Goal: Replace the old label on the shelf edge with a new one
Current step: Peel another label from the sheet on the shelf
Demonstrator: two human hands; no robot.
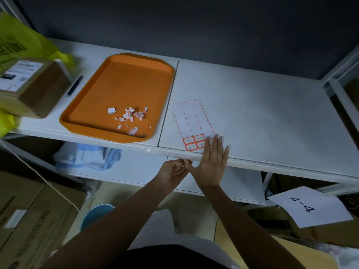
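At the front lip of the white shelf (262, 117), your left hand (172, 170) draws its curled fingertips together as if pinching; whether a label lies between them is too small to tell. Your right hand (213, 160) lies flat with fingers spread, pressing the near corner of the white sheet of red-bordered labels (192, 121). The sheet rests on the shelf just beside the orange plastic tray (116, 80) holding torn label scraps (132, 115). A label is probably thin, light, limp and tacky: lift it by one corner and keep it from folding onto itself.
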